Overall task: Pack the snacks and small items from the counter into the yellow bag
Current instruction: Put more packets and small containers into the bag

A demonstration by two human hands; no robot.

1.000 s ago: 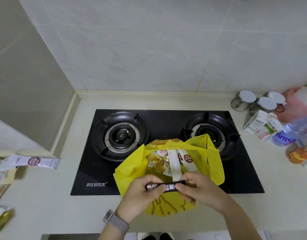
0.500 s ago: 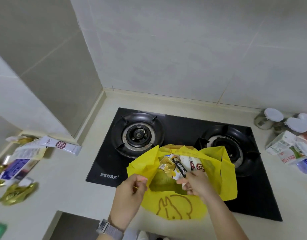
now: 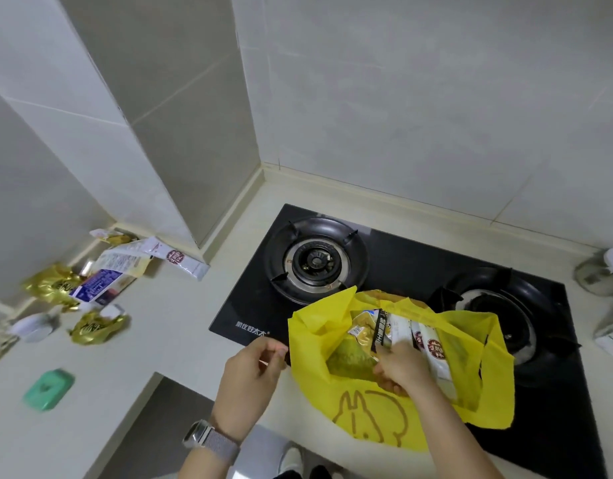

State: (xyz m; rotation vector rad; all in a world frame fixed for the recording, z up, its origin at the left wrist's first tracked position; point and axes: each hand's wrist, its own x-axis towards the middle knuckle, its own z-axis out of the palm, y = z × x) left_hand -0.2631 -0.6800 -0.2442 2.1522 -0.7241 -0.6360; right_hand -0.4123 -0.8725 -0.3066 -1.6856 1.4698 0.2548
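The yellow bag [image 3: 374, 420] with a rabbit outline lies open on the stove's front edge. Inside it are a gold pouch [image 3: 360, 326] and white stick packets [image 3: 432, 344]. My right hand [image 3: 401, 369] reaches into the bag's mouth, shut on the lower end of a black stick packet [image 3: 379, 331] that stands upright among the others. My left hand [image 3: 253, 371], a watch on its wrist, pinches the bag's left rim. On the counter at left lie a white stick sachet [image 3: 180, 261], a blue-and-white box [image 3: 97, 288] and two gold wrappers [image 3: 52, 285] [image 3: 97, 327].
The black two-burner gas stove [image 3: 384, 267] sits under and behind the bag. A green item [image 3: 49, 388] and a small white item [image 3: 35, 327] lie at the near left. Lidded jars [image 3: 602, 274] and a carton [image 3: 612, 326] stand at the right edge. Tiled walls close the corner behind.
The black stick packet went from both hands in front of the bag to standing inside it, held by my right hand. My left hand moved to the bag's rim. The view swung left.
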